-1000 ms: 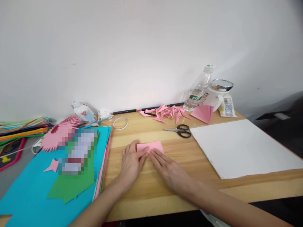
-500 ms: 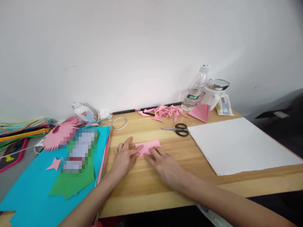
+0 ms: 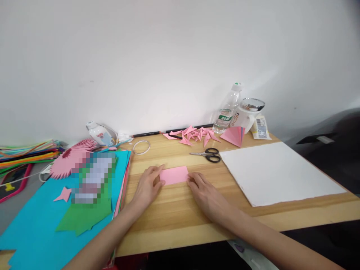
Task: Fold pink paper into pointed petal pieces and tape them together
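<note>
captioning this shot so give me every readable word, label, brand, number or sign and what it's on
Nothing reads with certainty.
Water bottle: white characters on green label, too blurred.
White mug: dark sideways lettering, perhaps including "V" and "O", unclear.
Small white bottle: red lettering, too small.
Packet: block of print, too small.
Pink paper: no visible writing.

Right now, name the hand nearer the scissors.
Right. The right hand is on the near side of the scissors, at the right end of the pink paper; the left hand is farther, at the paper's left end.
</note>
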Motion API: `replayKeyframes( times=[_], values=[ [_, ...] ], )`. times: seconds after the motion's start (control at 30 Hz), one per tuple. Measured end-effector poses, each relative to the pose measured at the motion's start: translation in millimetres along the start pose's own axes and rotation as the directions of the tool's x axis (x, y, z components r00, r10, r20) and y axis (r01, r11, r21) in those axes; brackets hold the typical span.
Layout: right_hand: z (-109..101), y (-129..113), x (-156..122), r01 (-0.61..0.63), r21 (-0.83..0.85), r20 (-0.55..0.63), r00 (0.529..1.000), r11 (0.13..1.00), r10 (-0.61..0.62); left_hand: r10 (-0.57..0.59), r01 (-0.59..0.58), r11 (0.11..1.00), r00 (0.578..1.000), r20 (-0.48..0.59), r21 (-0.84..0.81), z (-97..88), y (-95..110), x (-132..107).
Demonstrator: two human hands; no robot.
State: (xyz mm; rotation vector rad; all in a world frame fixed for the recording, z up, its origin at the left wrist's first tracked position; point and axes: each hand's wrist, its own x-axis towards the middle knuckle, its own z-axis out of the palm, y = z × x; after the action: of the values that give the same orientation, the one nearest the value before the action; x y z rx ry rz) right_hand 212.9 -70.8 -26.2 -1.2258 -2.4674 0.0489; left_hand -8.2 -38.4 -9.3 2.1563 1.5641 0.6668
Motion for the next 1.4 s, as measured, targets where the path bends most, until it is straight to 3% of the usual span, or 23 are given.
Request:
replayKeyframes(
  times=[0.23,0.33,0.4,0.47,0.53,0.6,0.67,0.73,0.87,1.07,1.13,1.27,1.4],
  values=[
    [3,8,21,-0.146,0.050,0.060,0.988,0.988,0.143,-0.140,0.125,0.984,0.984,-0.111,-0.129,-2.4,3,17],
    [-1,13,40,-0.299,0.251,0.133,0.953,0.921,0.273,-0.226,0.222,0.911,0.974,0.030,-0.348,-5.6,13,28],
    [-6,14,55,-0.393,0.519,0.219,0.919,0.759,0.326,-0.221,0.193,0.879,0.975,-0.013,-0.436,-5.3,22,31],
    [-9,13,67,-0.425,0.801,0.276,0.887,0.422,0.369,-0.143,0.068,0.906,0.978,-0.151,-0.418,-3.0,28,29],
    [-10,10,76,-0.421,0.895,0.331,0.849,0.147,0.412,0.040,-0.135,0.946,0.951,-0.305,-0.296,0.2,31,25],
    [-7,8,79,-0.378,0.926,0.344,0.831,-0.010,0.437,0.247,-0.332,0.931,0.879,-0.409,-0.150,3.5,29,20],
    [-3,8,79,-0.325,0.938,0.343,0.834,-0.119,0.432,0.396,-0.453,0.888,0.840,-0.369,-0.078,6.6,24,16],
    [0,10,77,-0.281,0.940,0.338,0.837,-0.192,0.429,0.469,-0.509,0.858,0.832,-0.296,-0.071,9.3,20,15],
    [0,15,74,-0.248,0.958,0.285,0.802,-0.142,0.525,0.473,-0.506,0.859,0.845,-0.248,-0.084,11.4,17,16],
    [-3,9,71,-0.224,0.972,0.126,0.761,0.076,0.636,0.191,-0.246,0.929,0.958,-0.213,-0.275,12.5,20,12],
    [-3,4,69,-0.212,0.970,0.092,0.779,0.123,0.620,0.098,-0.156,0.885,0.984,-0.152,-0.438,14.7,21,11],
    [-2,-4,66,-0.207,0.966,0.090,0.832,0.156,0.547,0.005,-0.013,0.710,1.000,-0.013,-0.704,18.3,25,10],
    [3,-6,65,-0.217,0.974,0.167,0.886,0.068,0.433,-0.066,0.115,0.611,0.993,0.095,-0.783,18.7,29,11]
  ],
)
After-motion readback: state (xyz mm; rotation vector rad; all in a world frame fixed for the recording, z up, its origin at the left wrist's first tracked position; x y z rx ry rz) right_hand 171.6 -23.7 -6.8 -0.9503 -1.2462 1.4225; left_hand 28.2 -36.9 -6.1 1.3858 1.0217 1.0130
